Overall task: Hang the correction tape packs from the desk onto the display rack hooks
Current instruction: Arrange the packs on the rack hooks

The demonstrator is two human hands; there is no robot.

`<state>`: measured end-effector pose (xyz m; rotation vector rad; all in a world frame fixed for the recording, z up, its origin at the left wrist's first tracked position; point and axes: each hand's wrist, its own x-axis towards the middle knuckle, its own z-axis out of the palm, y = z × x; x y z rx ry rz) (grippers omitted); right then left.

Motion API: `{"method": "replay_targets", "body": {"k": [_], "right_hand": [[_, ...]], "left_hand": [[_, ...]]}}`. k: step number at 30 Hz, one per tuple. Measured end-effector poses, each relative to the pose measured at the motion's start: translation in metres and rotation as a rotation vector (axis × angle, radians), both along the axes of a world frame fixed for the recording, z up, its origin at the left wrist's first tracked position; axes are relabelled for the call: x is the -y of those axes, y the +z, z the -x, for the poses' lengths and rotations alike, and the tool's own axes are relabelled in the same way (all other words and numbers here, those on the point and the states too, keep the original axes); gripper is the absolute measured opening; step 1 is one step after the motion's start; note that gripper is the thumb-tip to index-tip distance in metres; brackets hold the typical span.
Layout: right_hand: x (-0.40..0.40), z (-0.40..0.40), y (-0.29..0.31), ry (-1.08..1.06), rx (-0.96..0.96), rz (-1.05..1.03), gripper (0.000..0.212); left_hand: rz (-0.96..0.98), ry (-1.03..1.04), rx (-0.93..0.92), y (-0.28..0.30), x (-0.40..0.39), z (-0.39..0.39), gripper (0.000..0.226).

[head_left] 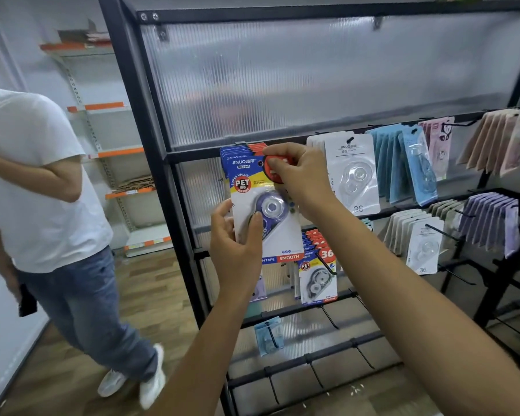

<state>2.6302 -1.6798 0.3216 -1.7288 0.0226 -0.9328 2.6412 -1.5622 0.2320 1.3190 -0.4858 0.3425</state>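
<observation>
A blue, yellow and red correction tape pack is up against the top-left hook of the black display rack, in front of several identical packs. My left hand grips its lower left side, thumb on the clear blister. My right hand pinches its top right corner by the hang hole. Whether the hook is through the hole is hidden by my fingers.
White packs, blue packs and pink packs hang to the right. More blue-red packs hang on the row below. Bare hooks jut out lower down. A person in a white shirt stands at left.
</observation>
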Motion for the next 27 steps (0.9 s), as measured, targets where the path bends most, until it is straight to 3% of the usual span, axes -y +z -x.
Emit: {"method": "replay_targets", "body": {"k": [6,17,27], "right_hand": [[0.001,-0.015,-0.007,-0.126,-0.057,0.087,0.02],[0.009,-0.05,-0.01,-0.39,-0.078,0.283,0.034],[0.005,-0.049,-0.027,-0.362,-0.09,0.251,0.044]], "left_hand": [[-0.062,0.015,-0.04,-0.005,0.0,-0.007,0.029],[-0.557,0.334,0.088,0.005,0.004,-0.054,0.04],[-0.615,0.309,0.042,-0.003,0.005,-0.061,0.045]]}}
